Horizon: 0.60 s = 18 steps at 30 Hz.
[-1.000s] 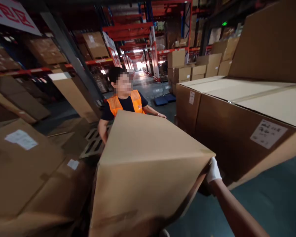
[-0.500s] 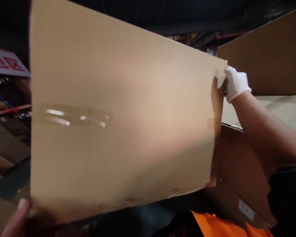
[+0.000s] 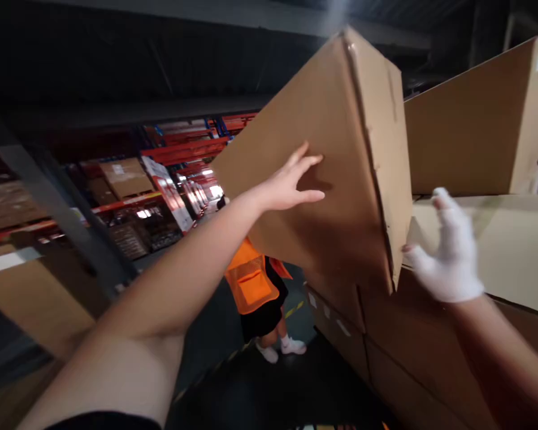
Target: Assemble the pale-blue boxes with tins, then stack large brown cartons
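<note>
A large brown cardboard box is tilted at the upper edge of a stack of boxes, its narrow taped side turned toward the right. My bare left hand has its fingers spread over the broad face of this box; whether the fingertips press on it is hard to tell. On the other side, my right hand, in a white glove with bare fingertips, is open beside the narrow side, its thumb close to the lower edge. Neither hand is wrapped around anything.
Stacked cartons stand below at the right, with another big box on top behind. A person in an orange vest stands on the floor beyond the tilted box. Racks with red beams and a grey post are at the left.
The box has gone from filling the view, held at its edges, to lying tilted over the stack at the right. Both hands have let go of its edges and opened.
</note>
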### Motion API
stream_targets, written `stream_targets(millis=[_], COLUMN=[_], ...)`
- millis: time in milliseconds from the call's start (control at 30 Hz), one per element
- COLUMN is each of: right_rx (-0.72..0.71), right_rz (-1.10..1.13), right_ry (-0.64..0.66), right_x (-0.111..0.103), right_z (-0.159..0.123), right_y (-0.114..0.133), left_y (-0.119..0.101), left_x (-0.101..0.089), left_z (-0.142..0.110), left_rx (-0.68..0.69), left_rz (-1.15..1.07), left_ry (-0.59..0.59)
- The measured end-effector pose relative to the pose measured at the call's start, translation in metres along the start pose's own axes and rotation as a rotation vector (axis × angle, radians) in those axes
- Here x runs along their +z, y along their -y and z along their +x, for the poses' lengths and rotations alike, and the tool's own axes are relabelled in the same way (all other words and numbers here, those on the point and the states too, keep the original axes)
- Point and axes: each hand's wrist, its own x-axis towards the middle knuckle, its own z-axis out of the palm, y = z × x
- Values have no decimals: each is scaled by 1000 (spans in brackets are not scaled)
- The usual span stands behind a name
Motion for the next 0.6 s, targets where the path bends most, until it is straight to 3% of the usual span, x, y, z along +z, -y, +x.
stream_targets(millis=[33,100,167,233,300,367,467,600], right_rx=[-89,-1,46,77,96,99,117,326], right_rz=[-108,-382,-536,-621,-669,-695,-711,-708], right_ry=[-12,179,339,391,403,439,485,571], right_x=[16,52,78,86,81,72,67,76], right_z=[-16,-33,-35,-31,-27,-24,-13,12], right_y=[8,12,-1,-27,-57,-87,-136,-213], left_y=[13,29,35,34,31,32,38,54], left_x=[14,44,70,90,106,123,156,202], left_z=[18,46,65,75,72,55,5,-73], left_rx=[24,43,66,114,127,84,42,-3], left_rz=[-25,-48,-66,-102,-125,-107,-33,45], left_ry=[80,157,159,177,230,268,318,418])
